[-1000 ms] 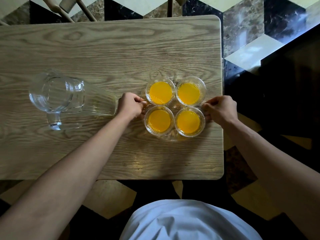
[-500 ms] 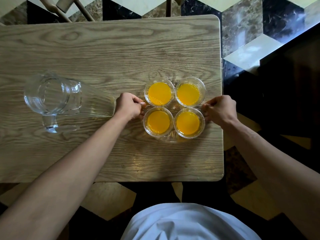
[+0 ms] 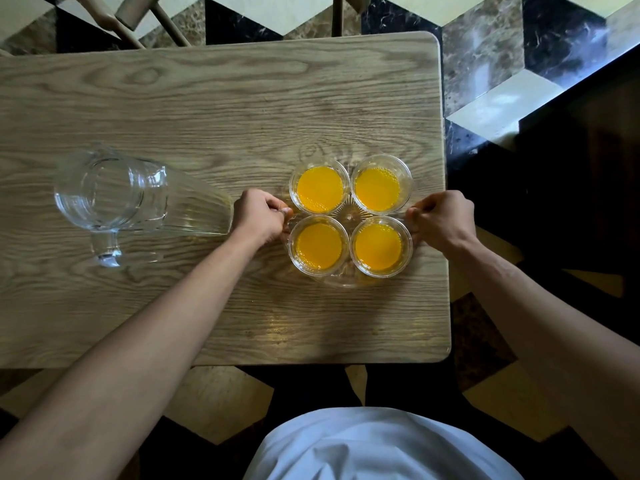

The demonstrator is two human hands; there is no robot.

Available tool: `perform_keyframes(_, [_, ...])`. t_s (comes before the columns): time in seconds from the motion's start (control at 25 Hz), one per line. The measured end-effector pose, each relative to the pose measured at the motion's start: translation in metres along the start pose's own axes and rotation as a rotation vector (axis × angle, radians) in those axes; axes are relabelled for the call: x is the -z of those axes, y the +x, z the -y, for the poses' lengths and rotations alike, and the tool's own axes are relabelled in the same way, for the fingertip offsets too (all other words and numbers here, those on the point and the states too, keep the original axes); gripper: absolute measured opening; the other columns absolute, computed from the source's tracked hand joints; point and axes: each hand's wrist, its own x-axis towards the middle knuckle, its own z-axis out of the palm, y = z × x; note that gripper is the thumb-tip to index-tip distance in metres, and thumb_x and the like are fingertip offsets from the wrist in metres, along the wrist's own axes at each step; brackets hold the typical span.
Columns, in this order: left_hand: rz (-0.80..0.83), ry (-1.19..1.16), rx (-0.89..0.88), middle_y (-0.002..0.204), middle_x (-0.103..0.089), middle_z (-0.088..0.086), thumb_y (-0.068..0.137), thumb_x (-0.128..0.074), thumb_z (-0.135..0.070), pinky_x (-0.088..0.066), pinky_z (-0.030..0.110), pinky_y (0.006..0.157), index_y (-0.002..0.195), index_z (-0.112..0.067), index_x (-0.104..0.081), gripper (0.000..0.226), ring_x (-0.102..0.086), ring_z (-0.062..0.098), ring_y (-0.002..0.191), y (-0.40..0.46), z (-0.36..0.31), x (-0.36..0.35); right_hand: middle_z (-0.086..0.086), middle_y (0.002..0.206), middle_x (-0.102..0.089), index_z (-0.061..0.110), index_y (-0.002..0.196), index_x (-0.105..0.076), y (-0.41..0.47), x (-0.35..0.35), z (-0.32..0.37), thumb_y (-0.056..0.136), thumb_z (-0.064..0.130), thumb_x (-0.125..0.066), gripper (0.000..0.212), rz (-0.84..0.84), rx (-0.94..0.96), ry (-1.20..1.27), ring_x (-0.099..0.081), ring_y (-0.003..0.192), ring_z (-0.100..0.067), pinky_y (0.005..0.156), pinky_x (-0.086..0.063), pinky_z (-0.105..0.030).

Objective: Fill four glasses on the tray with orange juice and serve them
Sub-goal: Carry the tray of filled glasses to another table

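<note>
**Hands clamped on the tray, right of centre**

Since the earlier frames almost nothing has shifted: both hands keep the same hold and the tray has not moved. The left hand [image 3: 262,216] and right hand [image 3: 441,216] have fingers curled closed on opposite rims of the clear tray [image 3: 346,282], which carries four glasses [image 3: 319,189] filled with orange juice. The tray sits close to the table's [image 3: 207,98] right edge. The empty pitcher [image 3: 114,199] stands at centre left, just beside the left hand. Bare wood lies open above and below.
</note>
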Motion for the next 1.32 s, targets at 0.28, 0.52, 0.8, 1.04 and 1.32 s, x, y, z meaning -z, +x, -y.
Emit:
perform_keyframes(0.28, [-0.006,-0.003,-0.024,0.065,-0.07,0.0,0.095,-0.074,0.001,-0.046,0.015,0.035,0.068,-0.013,-0.071,0.03,-0.06,0.0,0.034,-0.009,0.004,0.004,-0.009,0.077,-0.076,0.008,0.082,-0.077,-0.006,0.001,-0.004,0.088,0.016,-0.078,0.01,-0.013,0.04,0.005,-0.075,0.065,-0.024,0.065,-0.065,-0.041])
perform_keyframes(0.52, [0.005,-0.001,-0.044,0.063,-0.069,-0.002,0.094,-0.076,-0.002,-0.046,0.014,0.036,0.07,-0.013,-0.073,0.026,-0.061,-0.001,0.036,-0.021,0.009,0.009,-0.012,0.078,-0.075,0.011,0.081,-0.074,-0.021,0.005,-0.003,0.089,0.015,-0.078,0.01,-0.005,0.027,0.029,-0.075,0.065,-0.025,0.062,-0.065,-0.038])
perform_keyframes(0.8, [0.014,0.023,-0.079,0.063,-0.07,-0.001,0.093,-0.078,-0.005,-0.049,0.015,0.038,0.067,-0.016,-0.073,0.029,-0.063,0.002,0.036,-0.038,0.019,0.012,-0.007,0.077,-0.073,0.009,0.089,-0.074,-0.049,0.008,-0.01,0.09,0.016,-0.076,0.008,-0.022,0.027,0.039,-0.07,0.059,-0.015,0.044,-0.051,-0.015])
perform_keyframes(1.04, [0.045,-0.007,-0.096,0.066,-0.073,0.003,0.092,-0.079,-0.005,-0.057,0.022,0.044,0.069,-0.014,-0.073,0.026,-0.068,0.009,0.041,-0.054,0.033,0.017,-0.008,0.076,-0.073,0.008,0.088,-0.074,-0.074,0.006,-0.018,0.09,0.017,-0.076,0.009,-0.036,0.031,0.042,-0.071,0.061,-0.016,0.045,-0.051,-0.016])
perform_keyframes(1.32, [0.079,-0.084,-0.089,0.071,-0.074,0.007,0.093,-0.075,0.002,-0.059,0.026,0.044,0.073,-0.005,-0.072,0.022,-0.071,0.016,0.05,-0.082,0.049,0.028,-0.01,0.075,-0.073,0.009,0.084,-0.072,-0.103,0.004,-0.023,0.09,0.017,-0.076,0.011,-0.037,0.046,0.055,-0.071,0.061,-0.017,0.045,-0.051,-0.017])
